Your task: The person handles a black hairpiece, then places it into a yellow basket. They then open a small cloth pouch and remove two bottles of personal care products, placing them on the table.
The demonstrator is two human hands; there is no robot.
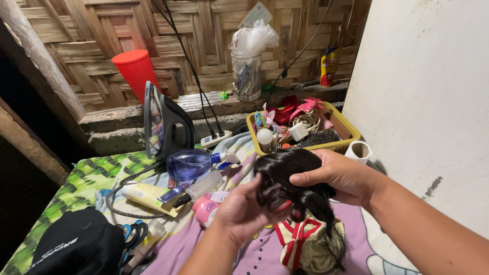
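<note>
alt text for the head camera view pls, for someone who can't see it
Two bare hands hold a doll with long dark hair over a purple cloth: the right hand on top of its head, the left hand beneath. Left of them lie a blue spray bottle, tubes and an upright clothes iron; behind sits a yellow basket of small items.

The scene is lit brightly from near the camera, harsh and flat, as from a headlamp. The white wall (423, 76) on the right glares. The far left falls into deep black shadow beyond the wooden post (35, 56). Straight edges bow near the frame's borders, a wide-lens effect. The left hand (239, 214) is slightly motion-blurred; the basket (346, 142) stays sharp.
</note>
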